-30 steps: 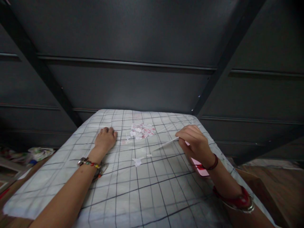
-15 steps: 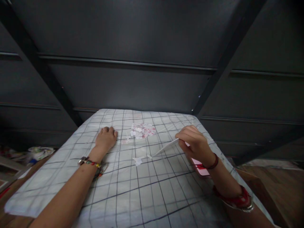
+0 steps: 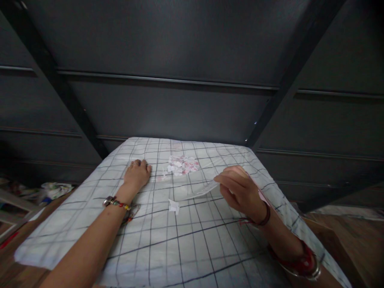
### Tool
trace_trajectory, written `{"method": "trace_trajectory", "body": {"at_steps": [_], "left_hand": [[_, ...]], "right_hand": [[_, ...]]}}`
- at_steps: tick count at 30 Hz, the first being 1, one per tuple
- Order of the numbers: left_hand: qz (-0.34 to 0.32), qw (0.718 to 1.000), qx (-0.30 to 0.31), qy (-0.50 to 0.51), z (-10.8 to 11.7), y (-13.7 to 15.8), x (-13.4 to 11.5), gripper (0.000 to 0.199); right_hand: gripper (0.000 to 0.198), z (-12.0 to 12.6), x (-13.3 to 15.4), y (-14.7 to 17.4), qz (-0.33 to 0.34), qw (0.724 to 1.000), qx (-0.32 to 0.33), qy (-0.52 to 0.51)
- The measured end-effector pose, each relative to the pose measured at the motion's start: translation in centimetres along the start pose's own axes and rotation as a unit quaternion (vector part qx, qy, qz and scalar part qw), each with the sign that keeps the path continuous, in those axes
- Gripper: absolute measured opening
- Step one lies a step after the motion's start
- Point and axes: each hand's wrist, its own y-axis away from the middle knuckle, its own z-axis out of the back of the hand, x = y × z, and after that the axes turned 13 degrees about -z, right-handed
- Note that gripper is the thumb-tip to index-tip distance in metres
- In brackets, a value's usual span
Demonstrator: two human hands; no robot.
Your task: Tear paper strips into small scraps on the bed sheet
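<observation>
My left hand (image 3: 137,174) lies palm down on the checked cloth with its fingers loosely spread, holding nothing. With my right hand (image 3: 237,190) I pinch one end of a thin white strip (image 3: 201,193), which looks flat and stiff; its exact kind is unclear. The strip slants down leftward, and its far end is close to a small torn paper scrap (image 3: 173,206); whether they touch I cannot tell. Between and beyond my hands lies a pile of white and pink paper scraps (image 3: 182,165). Mostly hidden behind my right wrist is a pink object (image 3: 263,197).
A white cloth with dark grid lines (image 3: 168,248) covers the table. Behind its far edge rises a dark panelled wall (image 3: 168,108). Left of the table, a pale frame (image 3: 18,204) and a bundle (image 3: 57,190) are on the floor side; a brown box (image 3: 324,232) stands to the right.
My right hand has moved left with the strip, whose far end now reaches nearer the torn scrap. A small loose piece between them no longer shows separately. My left hand stays on the cloth.
</observation>
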Motion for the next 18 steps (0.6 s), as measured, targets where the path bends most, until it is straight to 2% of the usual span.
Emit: {"method": "trace_trajectory", "body": {"at_steps": [3, 8, 14, 18], "left_hand": [[-0.007, 1.000, -0.009, 0.002, -0.2, 0.0, 0.3, 0.050], [-0.005, 1.000, -0.002, 0.020, 0.2, 0.2, 0.3, 0.052], [0.052, 0.998, 0.008, 0.045, 0.7, 0.7, 0.0, 0.055], [0.066, 0.996, 0.017, 0.066, 0.6, 0.7, 0.0, 0.054]], "right_hand": [[0.025, -0.1, -0.7, 0.2, -0.028, 0.999, -0.008, 0.024], [0.023, -0.8, -1.7, 0.3, -0.052, 0.995, 0.027, 0.080], [0.025, -1.7, -1.4, -0.8, -0.023, 0.987, 0.057, 0.148], [0.027, -2.9, -0.8, -2.5, 0.027, 0.981, 0.092, 0.168]]}}
